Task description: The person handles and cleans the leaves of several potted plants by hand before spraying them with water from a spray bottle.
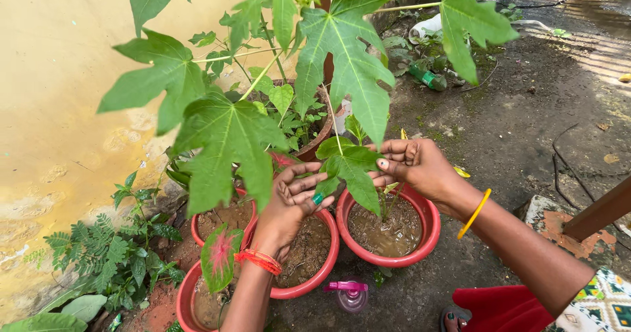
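Observation:
Both my hands are raised over a group of red plastic pots. My left hand (292, 197) cups the underside of a green papaya leaf (351, 167) with its fingers spread. My right hand (414, 164) pinches the same leaf from the right side. The leaf hangs from a young papaya plant (342, 49) with large lobed leaves. Under my hands stand a red pot (430, 230) of wet soil and a second red pot (328, 256). An orange bangle sits on each wrist.
A pink and green caladium leaf (220, 256) grows in the nearest red pot (186, 292). A clear spray bottle with a pink top (350, 292) lies on the dirt. A yellow wall (59, 108) is on the left, a green bottle (427, 77) lies beyond, and a wooden post (601, 210) is at right.

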